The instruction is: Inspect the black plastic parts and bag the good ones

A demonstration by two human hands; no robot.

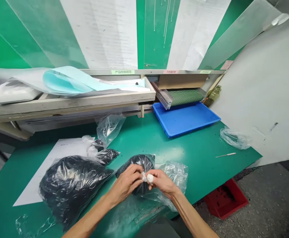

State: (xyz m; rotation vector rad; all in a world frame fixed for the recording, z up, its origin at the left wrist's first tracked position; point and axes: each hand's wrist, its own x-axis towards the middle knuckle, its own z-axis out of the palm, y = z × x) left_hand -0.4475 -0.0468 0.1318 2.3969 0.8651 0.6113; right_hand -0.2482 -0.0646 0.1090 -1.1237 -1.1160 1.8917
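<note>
Head view: we look down on a left hand (126, 183) and a right hand (160, 181) meeting above a green desk (191, 158), their fingers (136, 175) pinched narrowly together on a small white piece (147, 178), too small for us to tell what it is. Directly behind and beneath the hands sits a clear plastic bag of black contents (136, 163), near the desk's front edge, with loose clear film (176, 175) spreading to its right.

Just to the left, a much larger bulging bag of black material (71, 186) lies across a white paper sheet (60, 153), with a smaller black-filled bag (104, 155) and a limp clear bag (109, 129) beyond it. Farther back stands a blue plastic tray (184, 120), well apart from the hands, below a stack of green-striped boards (186, 97). A crumpled clear bag (234, 138) and a slim white-handled tool (225, 154) lie toward the desk's right side. Pale blue sheets (65, 82) rest on a wooden shelf (67, 102) above, and a red crate (225, 198) sits on the floor (265, 198) at right.
</note>
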